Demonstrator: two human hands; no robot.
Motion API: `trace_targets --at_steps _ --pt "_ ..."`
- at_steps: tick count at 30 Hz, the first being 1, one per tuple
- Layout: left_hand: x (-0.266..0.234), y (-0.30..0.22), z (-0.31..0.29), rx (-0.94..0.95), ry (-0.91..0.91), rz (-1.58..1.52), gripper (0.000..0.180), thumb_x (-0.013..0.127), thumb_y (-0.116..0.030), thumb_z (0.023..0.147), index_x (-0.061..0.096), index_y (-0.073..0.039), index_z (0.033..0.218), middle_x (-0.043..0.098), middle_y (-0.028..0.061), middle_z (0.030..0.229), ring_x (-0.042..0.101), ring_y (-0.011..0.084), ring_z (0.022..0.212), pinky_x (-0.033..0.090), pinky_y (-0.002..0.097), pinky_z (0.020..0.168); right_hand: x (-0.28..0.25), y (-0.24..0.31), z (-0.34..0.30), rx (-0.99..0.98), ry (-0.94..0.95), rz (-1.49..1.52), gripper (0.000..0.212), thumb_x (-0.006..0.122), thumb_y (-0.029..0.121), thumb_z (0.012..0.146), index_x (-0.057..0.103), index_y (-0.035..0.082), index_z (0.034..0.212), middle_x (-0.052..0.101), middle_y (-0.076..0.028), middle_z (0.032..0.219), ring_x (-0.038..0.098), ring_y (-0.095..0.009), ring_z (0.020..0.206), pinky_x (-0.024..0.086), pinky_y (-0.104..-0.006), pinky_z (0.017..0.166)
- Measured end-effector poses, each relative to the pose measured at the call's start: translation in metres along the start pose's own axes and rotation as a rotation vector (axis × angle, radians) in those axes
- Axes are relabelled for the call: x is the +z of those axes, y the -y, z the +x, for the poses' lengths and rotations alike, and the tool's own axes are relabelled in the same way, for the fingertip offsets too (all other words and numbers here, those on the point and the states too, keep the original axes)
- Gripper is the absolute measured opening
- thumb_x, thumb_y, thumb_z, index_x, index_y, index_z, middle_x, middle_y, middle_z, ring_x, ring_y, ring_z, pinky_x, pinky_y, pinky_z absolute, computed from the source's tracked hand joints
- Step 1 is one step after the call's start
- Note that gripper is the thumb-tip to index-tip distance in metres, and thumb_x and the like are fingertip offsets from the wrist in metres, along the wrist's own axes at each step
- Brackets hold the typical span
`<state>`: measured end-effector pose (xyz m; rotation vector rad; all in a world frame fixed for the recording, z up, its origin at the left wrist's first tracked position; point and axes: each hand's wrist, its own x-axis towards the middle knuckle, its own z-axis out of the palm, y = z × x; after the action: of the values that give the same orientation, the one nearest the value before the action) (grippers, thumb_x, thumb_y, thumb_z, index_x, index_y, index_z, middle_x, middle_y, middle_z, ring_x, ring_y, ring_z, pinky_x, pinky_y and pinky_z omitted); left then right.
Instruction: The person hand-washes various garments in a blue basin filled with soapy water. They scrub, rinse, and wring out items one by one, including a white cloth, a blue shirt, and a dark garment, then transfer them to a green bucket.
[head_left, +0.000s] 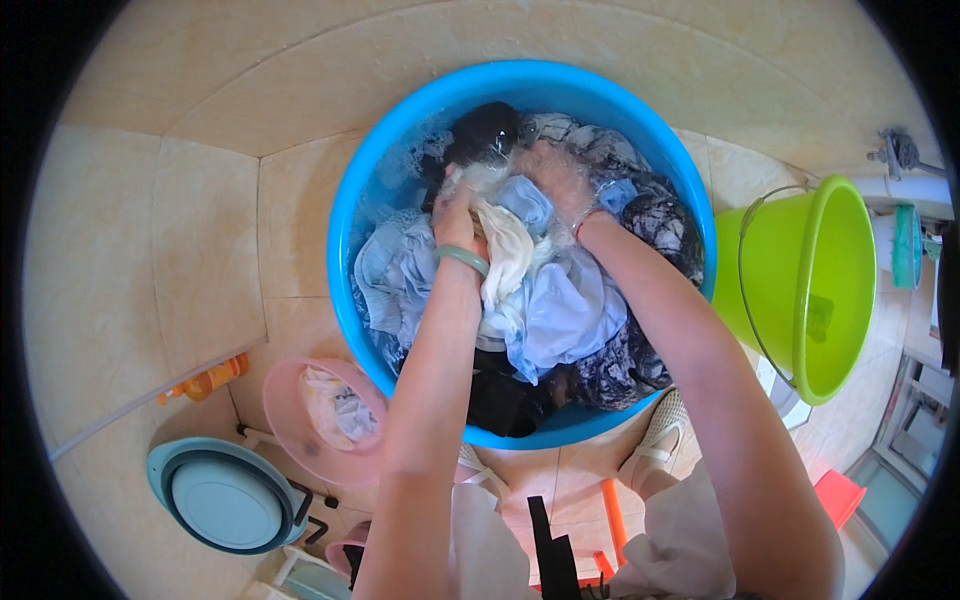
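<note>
Both my arms reach into a large round blue tub [344, 300] filled with water and wet clothes. My left hand [456, 212], with a pale green bangle at its wrist, is closed on a cream-white garment [508, 250] that hangs down toward me. Under splashing water, my right hand [558, 182] is smeared, so its grip is unclear; it is close to a light blue cloth [525, 202]. A pale blue garment [570, 308] lies in front of the hands. Black cloth [487, 130] bulges beyond the left hand, and dark patterned cloth [662, 228] fills the right side.
A lime-green bucket [775, 280] with a wire handle lies tilted at the right. At the left are a pink basin [300, 432] holding light cloth, a grey-blue basin [228, 505] and an orange bottle [212, 380]. My feet stand close to the tub's near side; tiled walls surround it.
</note>
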<state>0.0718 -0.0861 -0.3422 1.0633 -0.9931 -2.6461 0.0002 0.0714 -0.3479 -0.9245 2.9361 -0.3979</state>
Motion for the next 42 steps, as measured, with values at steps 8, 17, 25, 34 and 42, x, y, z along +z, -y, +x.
trace_targets --at_steps 8,17,25,34,42 --pt "0.017 -0.015 -0.037 -0.121 0.270 -0.108 0.050 0.063 -0.035 0.092 0.050 -0.003 0.129 0.060 0.0118 0.119 0.060 0.0261 0.107 0.051 0.0378 0.089 -0.082 0.055 -0.037 -0.348 -0.419 0.336 0.013 0.060 0.016 0.077 0.068 0.015 0.088 0.063 -0.002 0.100 0.057 -0.024 0.097 0.044 -0.0386 0.080" --pt "0.047 -0.058 -0.085 -0.093 0.923 -0.388 0.058 0.051 -0.053 0.093 0.035 -0.033 0.145 0.048 0.0169 0.131 0.054 0.0366 0.108 0.052 0.0458 0.083 -0.147 0.156 -0.097 -0.374 -0.497 0.346 0.029 0.071 0.031 0.066 0.066 0.024 0.094 0.054 0.000 0.105 0.047 -0.022 0.099 0.038 -0.0428 0.079" --pt "0.060 -0.068 -0.114 -0.379 0.824 -0.487 0.055 0.056 -0.062 0.087 0.057 -0.013 0.111 0.059 0.0054 0.094 0.059 0.0208 0.083 0.052 0.0360 0.074 -0.154 0.170 -0.070 -0.273 -0.694 0.387 0.022 0.074 0.027 0.059 0.063 0.019 0.075 0.052 0.000 0.088 0.050 -0.022 0.085 0.043 -0.0413 0.066" --pt "0.039 -0.040 -0.105 -0.102 0.372 -0.288 0.051 0.055 -0.056 0.091 0.059 -0.010 0.114 0.061 0.0061 0.101 0.059 0.0159 0.091 0.049 0.0318 0.082 -0.151 0.143 -0.050 -0.188 -0.686 0.638 0.010 0.069 0.013 0.067 0.060 0.011 0.071 0.055 -0.005 0.080 0.058 -0.025 0.077 0.050 -0.0388 0.058" --pt "0.055 -0.060 -0.125 0.255 0.257 0.392 0.048 0.069 -0.023 0.089 0.053 0.001 0.127 0.062 0.0098 0.113 0.055 0.0149 0.109 0.043 0.0302 0.097 -0.118 0.020 -0.043 0.317 -0.605 0.575 0.019 0.066 0.026 0.081 0.066 0.007 0.079 0.062 -0.013 0.081 0.059 -0.032 0.082 0.048 -0.0410 0.072"
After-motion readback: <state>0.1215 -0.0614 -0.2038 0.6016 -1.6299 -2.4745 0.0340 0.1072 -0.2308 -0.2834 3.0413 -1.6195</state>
